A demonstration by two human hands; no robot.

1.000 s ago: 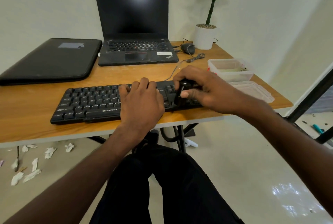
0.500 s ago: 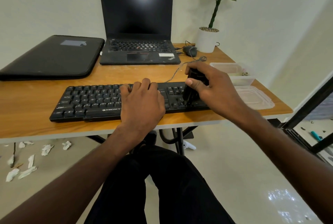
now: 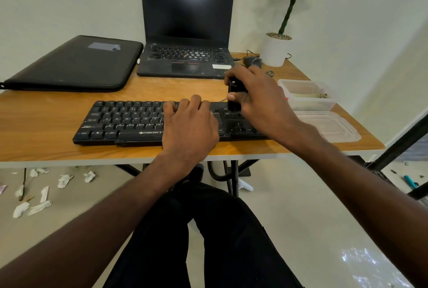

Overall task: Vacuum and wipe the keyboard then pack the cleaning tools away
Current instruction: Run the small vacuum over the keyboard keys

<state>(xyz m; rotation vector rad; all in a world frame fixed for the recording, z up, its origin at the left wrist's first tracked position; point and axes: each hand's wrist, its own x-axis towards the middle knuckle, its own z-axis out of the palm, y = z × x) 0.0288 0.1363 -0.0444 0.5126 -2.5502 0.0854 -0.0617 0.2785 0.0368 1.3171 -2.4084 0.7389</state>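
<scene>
**Here: one keyboard under two hands, seen from the head camera**

Here we see a single black keyboard (image 3: 129, 121) lying flat near the front edge of the wooden table (image 3: 46, 111), its long side running along that edge. The left hand (image 3: 188, 125) rests palm down on the middle keys, fingers relaxed and laid across the upper rows, curled round nothing. The right hand (image 3: 259, 100) is over the keyboard's right end and grips one small black vacuum (image 3: 234, 95), thumb on the near side and fingers wrapped over the far side. The tool stands roughly upright, its lower end at the upper rows of keys by the right end; we cannot tell whether it touches them. The two hands are apart, with a strip of keys between them.

Moving outward, we count two clear plastic pieces just beside the right end of the keyboard: one open container (image 3: 308, 97) farther back and one flat lid (image 3: 333, 128) nearer the front edge. The container's contents are too small to name. Behind the keyboard stands one open laptop (image 3: 187, 33) with a dark screen, and to its left lies one black laptop sleeve (image 3: 74, 63). One dark mouse (image 3: 252, 61) sits at the laptop's right, near one potted plant (image 3: 278, 49) in a white pot at the back corner. Several crumpled white paper scraps (image 3: 39, 195) lie on the floor under the table's left side.
</scene>
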